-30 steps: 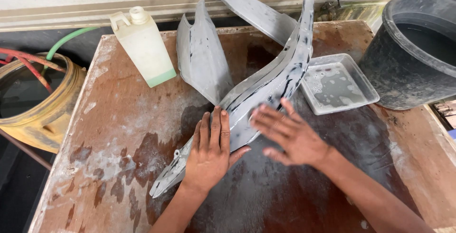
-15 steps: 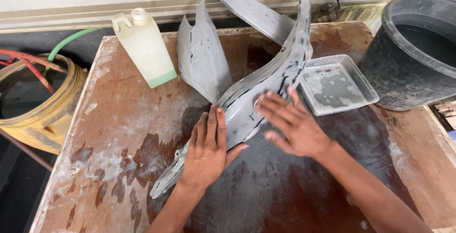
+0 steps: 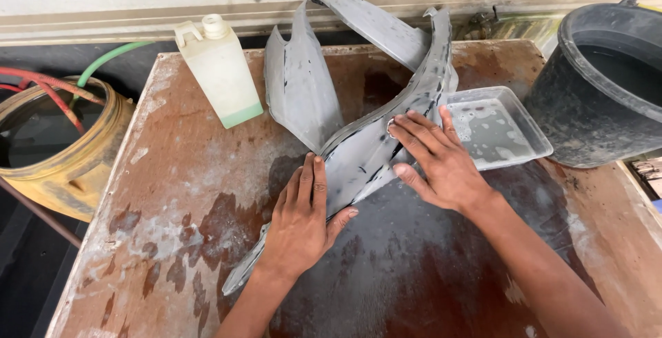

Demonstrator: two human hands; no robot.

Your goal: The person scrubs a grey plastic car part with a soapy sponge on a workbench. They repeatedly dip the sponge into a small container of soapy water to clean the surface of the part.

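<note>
Presently, head view: grey curved panel (image 3: 365, 152) lay on wet brown table (image 3: 172, 193), between plastic jug (image 3: 219, 69) and shallow tray (image 3: 503, 131). Left hand (image 3: 300, 221) lay flat, fingers straight, pinning panel's lower strip; position unchanged. Right hand (image 3: 441, 162) spread open, gripping nothing, had slid up-panel toward tray since a second before; rubbing stroke judged ongoing. Black bucket (image 3: 607, 97) stood right.

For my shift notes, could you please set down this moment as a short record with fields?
Surface: wet, stained brown table
Workpiece: grey curved panel, lying across the table
Left hand: flat on the panel's lower end
Right hand: fingers spread, pressing the panel's middle
Beside right hand: shallow clear tray
Back left: pale plastic bottle, upright
Right edge: black bucket
Left of table: yellow drum
</note>
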